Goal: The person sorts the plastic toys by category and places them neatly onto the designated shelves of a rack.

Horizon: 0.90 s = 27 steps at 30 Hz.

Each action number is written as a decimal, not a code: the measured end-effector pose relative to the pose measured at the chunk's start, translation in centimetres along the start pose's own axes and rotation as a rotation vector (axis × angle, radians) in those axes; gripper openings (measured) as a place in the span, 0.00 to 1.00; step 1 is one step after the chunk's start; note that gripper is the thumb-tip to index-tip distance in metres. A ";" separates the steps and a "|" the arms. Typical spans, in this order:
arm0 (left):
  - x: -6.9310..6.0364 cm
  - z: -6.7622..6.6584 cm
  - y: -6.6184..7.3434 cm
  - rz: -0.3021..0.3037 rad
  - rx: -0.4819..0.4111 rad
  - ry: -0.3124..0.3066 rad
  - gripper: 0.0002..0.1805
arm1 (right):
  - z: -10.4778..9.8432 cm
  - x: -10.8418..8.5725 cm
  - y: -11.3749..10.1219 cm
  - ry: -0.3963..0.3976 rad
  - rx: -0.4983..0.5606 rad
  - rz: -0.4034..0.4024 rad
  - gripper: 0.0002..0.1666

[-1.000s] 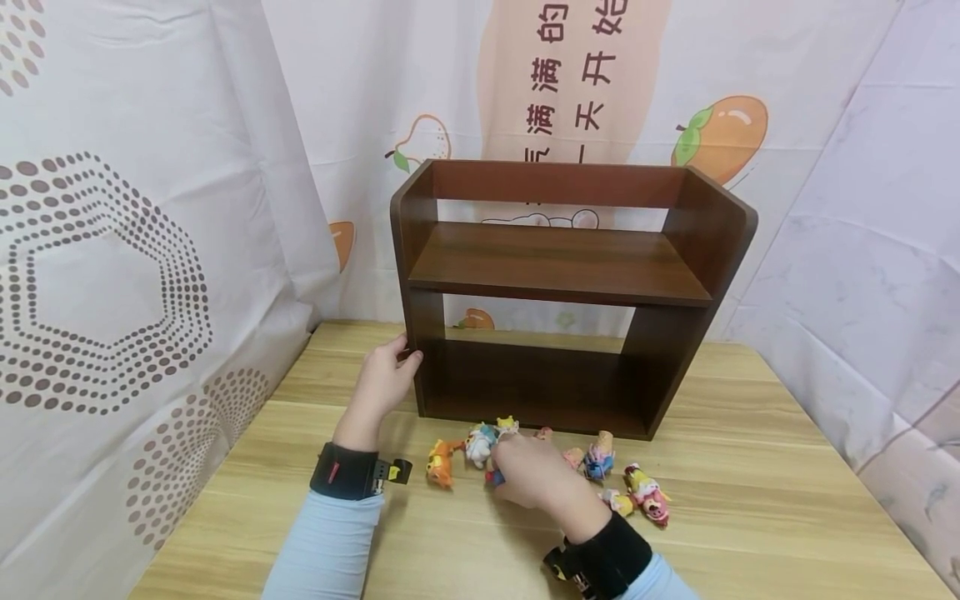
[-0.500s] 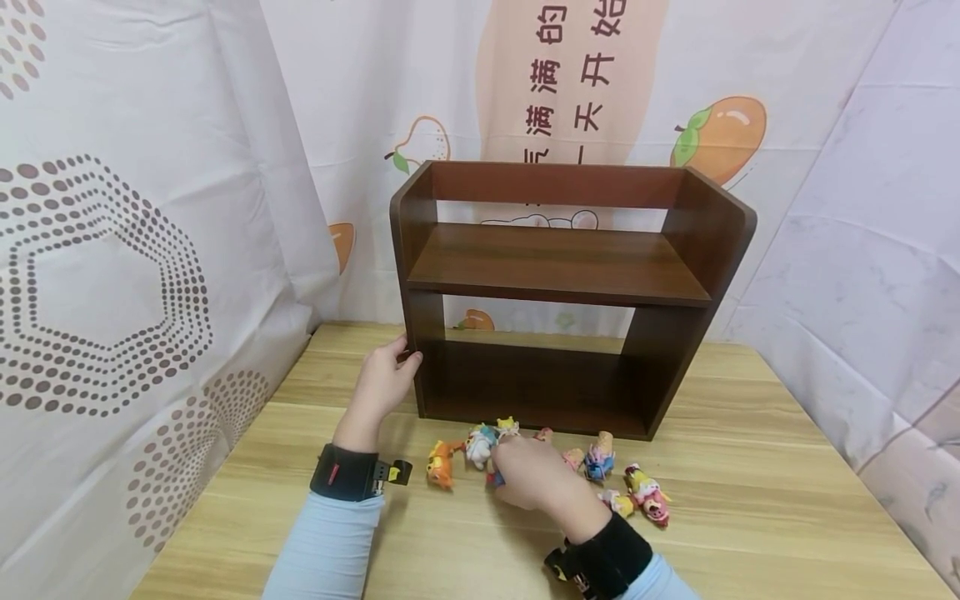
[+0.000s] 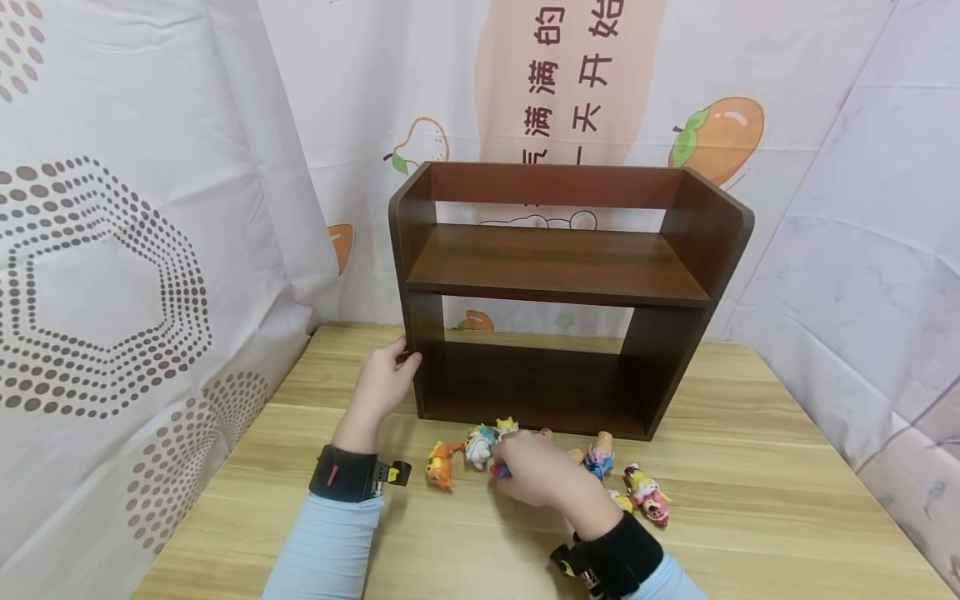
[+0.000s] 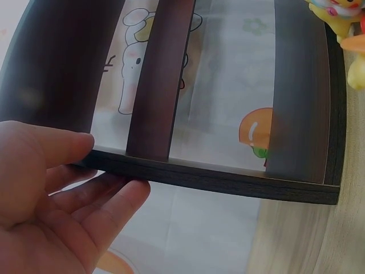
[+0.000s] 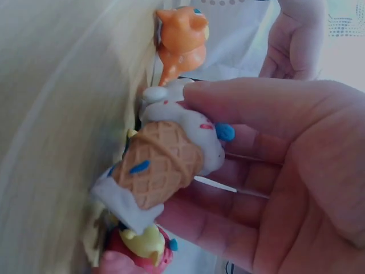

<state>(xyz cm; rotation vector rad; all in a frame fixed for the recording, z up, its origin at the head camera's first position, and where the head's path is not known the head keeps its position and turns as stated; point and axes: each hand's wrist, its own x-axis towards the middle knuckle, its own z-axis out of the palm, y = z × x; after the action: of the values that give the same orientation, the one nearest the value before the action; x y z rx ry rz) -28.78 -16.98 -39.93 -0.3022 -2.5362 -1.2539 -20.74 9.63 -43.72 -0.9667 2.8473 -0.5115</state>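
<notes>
My left hand (image 3: 384, 379) grips the left side panel of a dark brown wooden shelf (image 3: 558, 258); in the left wrist view, the thumb lies on one side of the panel's edge (image 4: 217, 177) and fingers on the other. Down in front of the shelf, my right hand (image 3: 543, 471) holds a small toy figurine (image 5: 162, 162) with a waffle-cone part and white cream, between thumb and fingers. Around it lie an orange animal figurine (image 3: 440, 465), a white and teal one (image 3: 478, 447) and a yellow-topped one (image 3: 507, 425). The right hand hides some figurines.
To the right of that hand are a blue figurine with a cone (image 3: 600, 456) and a pink and yellow figurine (image 3: 648, 496). The wood-grain table (image 3: 750, 500) carries everything. Printed cloth (image 3: 337, 100) hangs behind the shelf and at both sides.
My right wrist has shifted slightly right, and the hand now covers more of the figurines beside it. The left hand keeps its place on the shelf.
</notes>
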 end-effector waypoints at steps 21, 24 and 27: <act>0.0 0.0 0.1 0.001 0.000 0.008 0.25 | -3.4 -1.4 2.0 0.270 0.134 -0.100 0.10; 0.0 0.1 0.1 0.007 0.002 0.009 0.25 | -3.8 -1.6 2.4 0.294 0.158 -0.075 0.11; -0.1 0.0 0.0 0.015 0.008 0.011 0.24 | -4.1 -1.8 2.7 0.312 0.192 -0.056 0.11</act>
<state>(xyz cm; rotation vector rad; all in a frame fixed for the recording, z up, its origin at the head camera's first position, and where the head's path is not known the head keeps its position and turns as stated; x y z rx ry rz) -28.71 -16.95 -39.97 -0.3120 -2.5245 -1.2369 -21.61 13.92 -40.80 -1.0126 2.9659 -1.0029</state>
